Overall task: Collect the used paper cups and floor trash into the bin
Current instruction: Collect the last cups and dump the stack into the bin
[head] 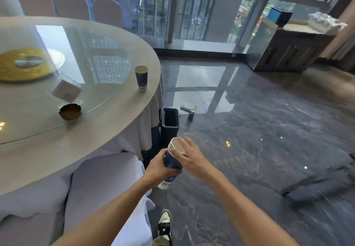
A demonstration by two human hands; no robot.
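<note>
A stack of several nested dark blue paper cups (171, 161) is gripped around its body by my left hand (160, 166). My right hand (189, 156) lies over the stack's rim, fingers pressed on the top cup. One more blue cup (141, 79) stands upright near the round table's right edge. On the floor beyond, a small blue cup (191, 115) stands beside a scrap of paper trash (186, 108). A dark rectangular bin (170, 124) sits on the floor against the tablecloth, just past my hands, its top uncovered.
The round table (119, 119) with a glass turntable carries a tissue box (66, 90), a brass ashtray (70, 111) and a gold plate (23, 63). A covered chair (107, 178) stands at my left. A sideboard (288, 52) stands far right, a dark object (317, 184) lies on the floor.
</note>
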